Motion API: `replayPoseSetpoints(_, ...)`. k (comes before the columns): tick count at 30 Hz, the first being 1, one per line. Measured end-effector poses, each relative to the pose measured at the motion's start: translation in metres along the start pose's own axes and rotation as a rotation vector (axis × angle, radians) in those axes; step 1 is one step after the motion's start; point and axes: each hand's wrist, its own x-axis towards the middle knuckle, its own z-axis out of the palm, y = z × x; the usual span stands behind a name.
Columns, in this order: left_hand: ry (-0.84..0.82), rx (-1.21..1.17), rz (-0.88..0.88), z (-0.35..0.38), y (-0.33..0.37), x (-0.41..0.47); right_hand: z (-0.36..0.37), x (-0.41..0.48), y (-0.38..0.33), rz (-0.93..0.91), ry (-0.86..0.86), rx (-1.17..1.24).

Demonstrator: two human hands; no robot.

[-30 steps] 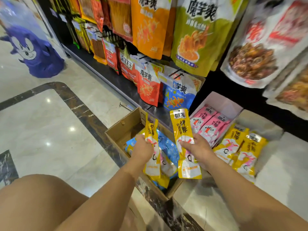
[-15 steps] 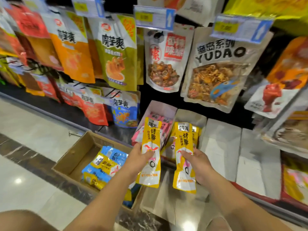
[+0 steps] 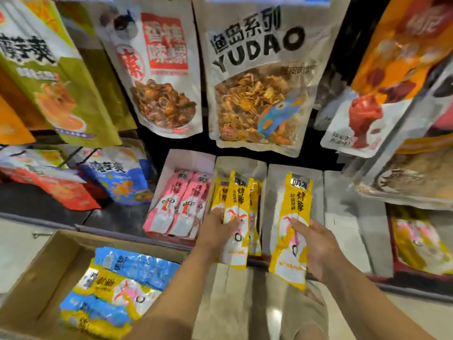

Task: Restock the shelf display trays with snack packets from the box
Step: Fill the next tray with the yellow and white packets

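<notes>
Grip firm both sides: left hand (image 3: 214, 227) holds first packet (image 3: 239, 192) over yellow-stocked tray (image 3: 241, 163); right hand (image 3: 316, 244) holds second packet (image 3: 297, 204) over next tray (image 3: 274, 192), seemingly empty. We lay each flat, label up.

Grey tray (image 3: 317, 207) and right neighbour (image 3: 348, 217): open from front and above; YUDAO pouch (image 3: 257, 94) hangs close over rear edge; pink packets (image 3: 181, 207) crowd leftmost tray (image 3: 188, 158).

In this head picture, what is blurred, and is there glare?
Head view: packets in the cardboard box are smeared, as are hanging bags at the edges; yellow packets in the left hand and right hand are readable. Head view: small glare spot on the floor.
</notes>
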Motion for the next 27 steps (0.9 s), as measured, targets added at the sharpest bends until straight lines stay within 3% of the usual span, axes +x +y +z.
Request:
replayPoseSetpoints(13, 0.16, 0.29, 0.056, 0.068, -0.017, 0.049, -0.013, 0.035, -0.003, 0.01, -0.106, 0.159)
replayPoseSetpoints(22, 0.199, 0.75, 0.118, 0.062, -0.014, 0.054, -0.002, 0.026, 0.003, 0.082, -0.07, 0.131)
replayPoseSetpoints(27, 0.392, 0.644, 0.163, 0.027, -0.012, 0.046, 0.022, 0.021, 0.002, 0.1, -0.077, 0.107)
